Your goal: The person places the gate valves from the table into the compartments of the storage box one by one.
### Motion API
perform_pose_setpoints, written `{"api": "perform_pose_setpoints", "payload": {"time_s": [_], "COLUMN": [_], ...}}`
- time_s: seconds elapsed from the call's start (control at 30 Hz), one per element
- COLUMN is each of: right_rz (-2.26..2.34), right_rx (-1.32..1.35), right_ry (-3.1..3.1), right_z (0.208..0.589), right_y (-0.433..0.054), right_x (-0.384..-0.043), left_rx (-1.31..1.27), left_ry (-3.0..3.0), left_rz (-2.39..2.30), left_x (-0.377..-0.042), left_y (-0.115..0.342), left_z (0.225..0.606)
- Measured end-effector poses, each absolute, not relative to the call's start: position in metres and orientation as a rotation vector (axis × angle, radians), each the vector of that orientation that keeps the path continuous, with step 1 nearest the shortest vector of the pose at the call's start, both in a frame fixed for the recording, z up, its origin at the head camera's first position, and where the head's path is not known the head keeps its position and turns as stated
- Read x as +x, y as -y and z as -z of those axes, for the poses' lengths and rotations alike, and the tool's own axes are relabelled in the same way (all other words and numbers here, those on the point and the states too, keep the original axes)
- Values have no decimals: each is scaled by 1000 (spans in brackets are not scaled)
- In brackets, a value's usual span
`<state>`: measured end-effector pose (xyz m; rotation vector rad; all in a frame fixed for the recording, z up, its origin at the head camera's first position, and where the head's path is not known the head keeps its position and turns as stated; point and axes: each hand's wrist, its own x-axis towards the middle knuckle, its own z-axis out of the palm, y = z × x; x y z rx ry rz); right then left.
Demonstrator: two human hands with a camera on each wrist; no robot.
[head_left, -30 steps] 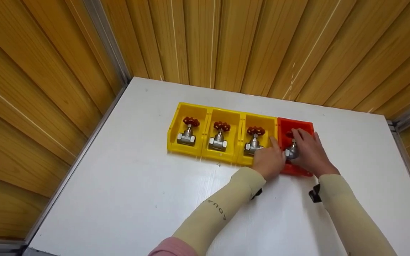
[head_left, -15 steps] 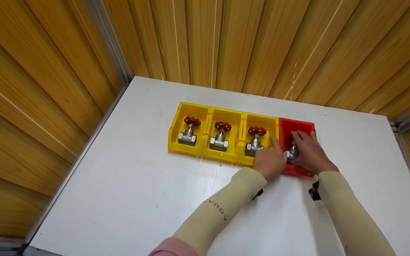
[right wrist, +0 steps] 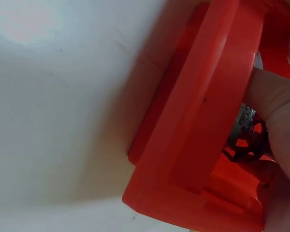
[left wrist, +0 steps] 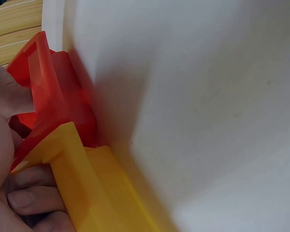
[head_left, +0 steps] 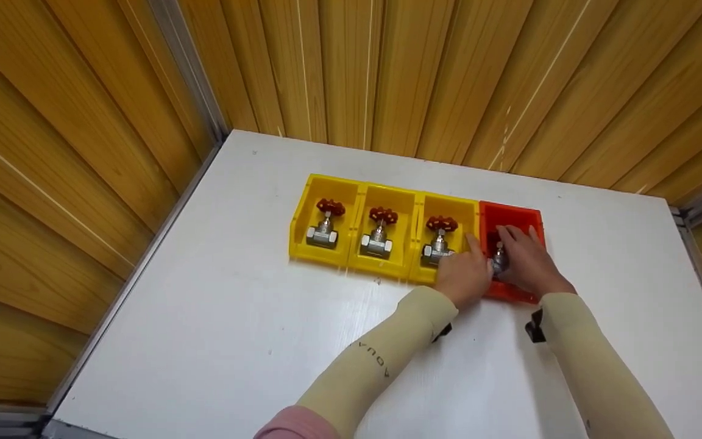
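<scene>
My right hand point(head_left: 531, 262) reaches into the red storage bin point(right wrist: 208, 96) at the right end of the row. Its fingers hold a metal valve point(head_left: 499, 261), mostly hidden behind the hand. The valve's handwheel point(right wrist: 251, 145) shows below the thumb in the right wrist view. My left hand point(head_left: 464, 277) straddles the joined walls of the red bin and the adjacent yellow bin point(left wrist: 82, 188), gripping them. Several of its fingers point(left wrist: 36, 200) are curled inside the yellow bin. Beside that hand, a valve point(head_left: 437, 244) with a red handwheel stands in the same yellow bin.
Two more yellow bins, the middle one point(head_left: 412, 210) and the leftmost one point(head_left: 302, 222), each hold a red-wheeled valve. The bins sit on a white tabletop point(head_left: 217, 292). Wood-look panels point(head_left: 400, 73) rise behind, and a metal frame runs along the table's left edge.
My right hand has shifted slightly left and down inside the red bin, with the valve sitting lower and turned a little. My left hand has kept its place; the whole view has drifted slightly.
</scene>
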<state>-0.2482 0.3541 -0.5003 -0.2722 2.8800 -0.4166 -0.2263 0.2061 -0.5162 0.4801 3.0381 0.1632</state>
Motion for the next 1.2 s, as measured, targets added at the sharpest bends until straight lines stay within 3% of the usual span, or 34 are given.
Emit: {"api": "perform_pose_setpoints", "payload": {"time_s": [0.8, 1.2], "right_rz": [522, 621], "right_rx": [-108, -122], "right_ry": [-2867, -2849], "right_z": [483, 475], "right_y": [-351, -344], "right_x": [-227, -204], "left_rx": [530, 515], "left_ry": [-3015, -2821], "left_rz": [-202, -523], "left_x": [-226, -230], "left_y": [-200, -188], "left_z": [513, 507]}}
